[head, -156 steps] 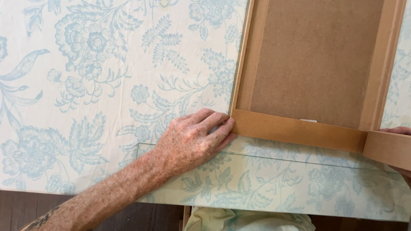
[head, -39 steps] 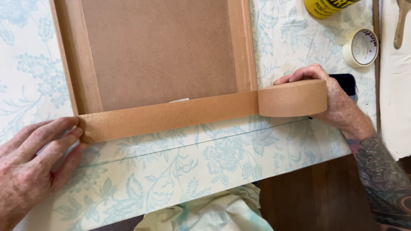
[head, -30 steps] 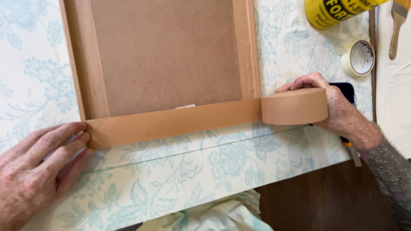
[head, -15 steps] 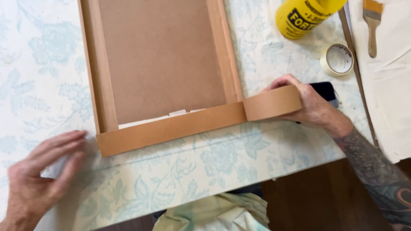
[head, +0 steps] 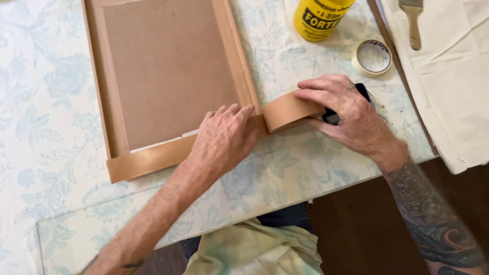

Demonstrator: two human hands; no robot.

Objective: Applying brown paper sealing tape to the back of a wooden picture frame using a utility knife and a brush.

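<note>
Tape (head: 147,160), a brown paper strip, runs along the near edge of the frame (head: 102,97), which lies back-up on the table (head: 46,153) toward its left and far side. My left hand (head: 221,140) lies flat, fingers together, pressing the strip down near the frame's near right corner; it clamps on nothing. My right hand (head: 346,114) is curled over the roll (head: 290,109), gripping it just off that corner, with a small dark object (head: 362,90) under the palm that I cannot identify. As I judge it, the near edge is being taped: the strip is laid from the left corner to the right, and the roll is not yet cut free. The next move calls for holding the strip firm at the corner while the tape is parted cleanly at the frame's edge, without lifting what is stuck. The frame holds a brown backing board (head: 168,71), with a pale sliver showing at its near edge. Farther off, near the right edge, sits a white tape roll (head: 372,57), empty in the middle; beyond it a yellow bottle (head: 318,18), contents unseen, and a brush (head: 413,20) on a cream cloth (head: 453,86).
</note>
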